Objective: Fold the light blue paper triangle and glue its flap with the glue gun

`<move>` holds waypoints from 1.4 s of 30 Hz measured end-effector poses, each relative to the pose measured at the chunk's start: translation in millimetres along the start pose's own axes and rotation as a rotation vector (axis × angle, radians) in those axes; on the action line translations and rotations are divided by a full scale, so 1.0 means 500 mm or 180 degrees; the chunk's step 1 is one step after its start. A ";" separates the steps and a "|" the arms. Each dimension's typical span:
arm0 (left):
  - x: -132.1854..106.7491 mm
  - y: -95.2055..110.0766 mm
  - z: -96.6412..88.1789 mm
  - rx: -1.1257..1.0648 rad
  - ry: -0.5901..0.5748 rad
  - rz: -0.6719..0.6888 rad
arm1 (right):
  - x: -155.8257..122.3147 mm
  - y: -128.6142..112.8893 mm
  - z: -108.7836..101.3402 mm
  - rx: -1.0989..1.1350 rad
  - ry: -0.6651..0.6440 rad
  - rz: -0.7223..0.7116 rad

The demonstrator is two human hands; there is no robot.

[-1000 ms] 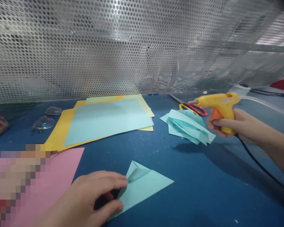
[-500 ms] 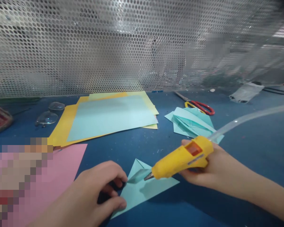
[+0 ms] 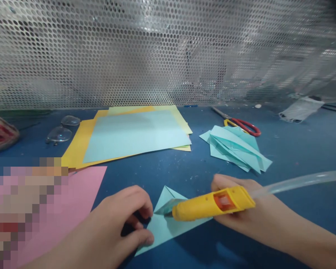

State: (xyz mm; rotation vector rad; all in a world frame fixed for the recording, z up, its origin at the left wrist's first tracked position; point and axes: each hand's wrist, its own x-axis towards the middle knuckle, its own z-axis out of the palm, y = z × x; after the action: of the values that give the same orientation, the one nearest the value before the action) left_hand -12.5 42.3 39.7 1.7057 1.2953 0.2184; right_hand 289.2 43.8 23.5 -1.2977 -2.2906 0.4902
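Note:
My right hand [image 3: 238, 209] grips a yellow hot glue gun [image 3: 204, 204], which lies nearly level with its nozzle pointing left. A clear glue stick [image 3: 302, 183] runs from its back end toward the right edge. The nozzle tip is at the raised flap of a folded turquoise paper [image 3: 170, 231] lying on the table. My left hand [image 3: 123, 220] holds this paper's left side, thumb on the near edge and index fingertip by the flap. Its other fingers are curled under and partly hidden.
Behind lie stacked coloured sheets [image 3: 140, 134], glasses [image 3: 58, 132], folded turquoise papers [image 3: 235, 145], scissors [image 3: 245, 127] and a face mask [image 3: 301, 109]. Pink paper [image 3: 86, 190] is at the left, partly under a pixelated patch. A perforated metal screen [image 3: 156, 56] closes off the back.
The glue gun has swung flatter, and its nozzle has moved slightly left and deeper toward the flap. The glue stick's far end has dropped. My left hand stays on the paper.

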 end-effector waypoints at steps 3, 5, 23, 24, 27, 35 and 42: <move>0.001 -0.001 0.002 -0.0003 0.0003 0.0013 | 0.002 0.001 -0.003 -0.0065 0.0004 -0.0075; -0.001 -0.004 0.004 -0.0015 -0.0008 0.0033 | 0.003 0.001 -0.006 -0.0135 -0.0024 -0.0128; -0.006 -0.022 0.002 0.0024 -0.0053 0.0054 | -0.004 0.021 -0.035 -0.0421 -0.0130 -0.0371; -0.007 -0.023 0.002 0.0043 -0.0015 0.0081 | -0.005 0.019 -0.036 -0.0456 -0.0131 -0.0349; -0.007 -0.023 0.001 0.0093 0.0088 0.0186 | -0.008 0.011 -0.041 -0.0603 -0.0074 -0.0206; -0.005 -0.021 0.002 0.0182 0.0256 0.0353 | -0.007 0.009 -0.054 -0.0843 0.0080 0.0044; -0.012 -0.026 0.002 0.0198 0.0264 0.0341 | -0.007 0.015 -0.058 -0.0862 0.0104 0.0154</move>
State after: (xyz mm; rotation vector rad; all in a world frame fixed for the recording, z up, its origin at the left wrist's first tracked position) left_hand -22.7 36.6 31.7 1.8380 1.2837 0.3174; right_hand 311.8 46.8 42.9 -1.4779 -2.3640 0.1757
